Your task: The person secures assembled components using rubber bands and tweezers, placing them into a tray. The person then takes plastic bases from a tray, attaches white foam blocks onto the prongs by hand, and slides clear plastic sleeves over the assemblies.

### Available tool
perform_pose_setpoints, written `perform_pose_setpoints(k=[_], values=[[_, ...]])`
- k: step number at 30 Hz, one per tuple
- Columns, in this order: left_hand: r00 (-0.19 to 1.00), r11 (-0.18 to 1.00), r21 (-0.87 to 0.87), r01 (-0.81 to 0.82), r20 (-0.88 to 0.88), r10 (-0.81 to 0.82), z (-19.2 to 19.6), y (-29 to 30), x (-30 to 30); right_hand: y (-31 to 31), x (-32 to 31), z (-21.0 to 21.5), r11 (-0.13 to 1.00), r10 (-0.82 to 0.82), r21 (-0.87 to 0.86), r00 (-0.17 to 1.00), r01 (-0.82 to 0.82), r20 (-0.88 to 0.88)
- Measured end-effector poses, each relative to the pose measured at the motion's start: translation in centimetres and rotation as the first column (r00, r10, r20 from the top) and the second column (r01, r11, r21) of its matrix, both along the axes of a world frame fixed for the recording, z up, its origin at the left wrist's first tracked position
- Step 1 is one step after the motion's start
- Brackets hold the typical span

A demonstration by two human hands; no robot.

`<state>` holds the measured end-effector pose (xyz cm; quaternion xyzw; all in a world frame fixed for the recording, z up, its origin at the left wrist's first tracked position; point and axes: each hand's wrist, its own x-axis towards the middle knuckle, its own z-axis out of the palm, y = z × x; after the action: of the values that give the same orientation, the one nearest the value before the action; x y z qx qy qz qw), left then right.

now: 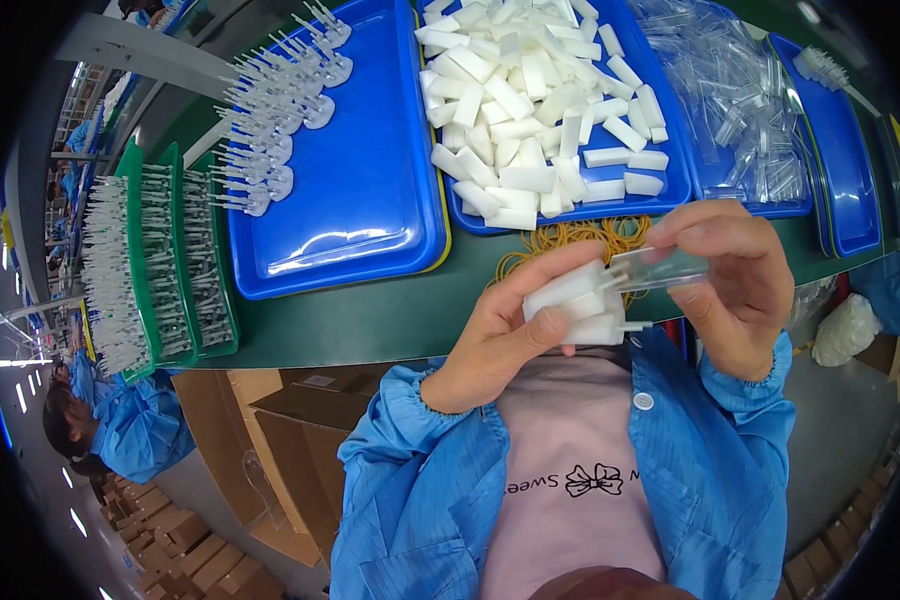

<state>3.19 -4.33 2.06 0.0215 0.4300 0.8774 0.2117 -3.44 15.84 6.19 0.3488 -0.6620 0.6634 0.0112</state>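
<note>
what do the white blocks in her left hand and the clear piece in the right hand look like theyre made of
The white blocks in the left hand look like matte foam: soft-edged, no shine, though rigid plastic can't be ruled out. The clear sleeve in the right hand seems thin glossy transparent plastic, with see-through walls and bright glints.

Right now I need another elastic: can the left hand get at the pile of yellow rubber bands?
Probably not at once: the left hand is full of white foam blocks. The rubber bands lie uncovered on the table just beyond it.
</note>
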Motion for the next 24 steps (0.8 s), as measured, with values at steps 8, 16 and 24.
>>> perform_pose_setpoints(k=[8, 16, 24], values=[[0.998, 0.998, -0.013, -0.068, -0.006, 0.068, -0.4, -0.1, 0.1, -0.1, -0.5, 0.1, 0.993, 0.039, 0.111, 0.996, -0.030, -0.083], [0.940, 0.956, -0.136, -0.259, -0.263, 0.217, -1.8, -0.1, 0.5, 0.2, 0.2, 0.2, 0.983, -0.009, 0.180, 0.992, 0.033, -0.129], [0.800, 0.827, -0.359, -0.433, -0.575, 0.170, -1.2, -0.2, 0.1, -0.1, 1.5, -0.4, 0.985, -0.101, 0.135, 0.993, 0.109, -0.061]])
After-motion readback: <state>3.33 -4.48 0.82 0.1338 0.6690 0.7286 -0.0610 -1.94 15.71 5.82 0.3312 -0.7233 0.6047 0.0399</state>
